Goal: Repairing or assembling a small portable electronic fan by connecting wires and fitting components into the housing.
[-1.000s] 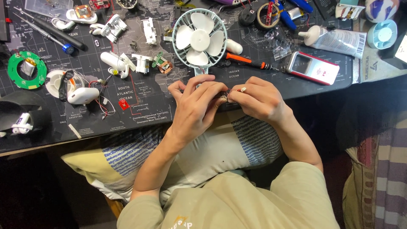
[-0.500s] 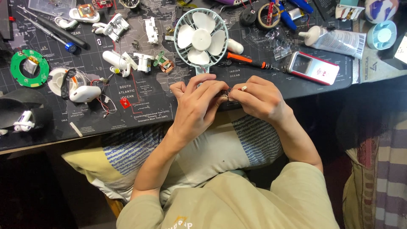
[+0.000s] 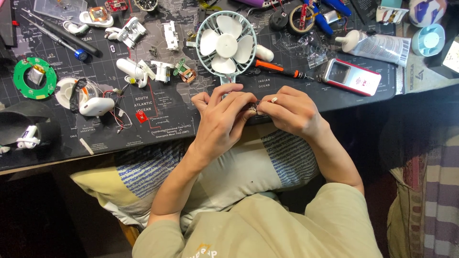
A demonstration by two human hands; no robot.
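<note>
Left hand (image 3: 224,117) and right hand (image 3: 291,112) pinch one small part (image 3: 256,108) together at the tabletop's (image 3: 158,129) near edge, below the fan (image 3: 225,43).

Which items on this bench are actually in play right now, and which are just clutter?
In play:
- left hand and right hand, pinching a small part too tiny to identify
- small white fan, just above the hands

Lying about:
- orange-handled screwdriver
- red and silver device
- white tube
- green ring board
- tape roll

A dark world-map mat (image 3: 167,119) covers the desk (image 3: 420,81), strewn with a small white fan (image 3: 225,43), an orange-handled screwdriver (image 3: 279,69), a green circuit ring (image 3: 34,77) and a red-edged phone (image 3: 351,76).
</note>
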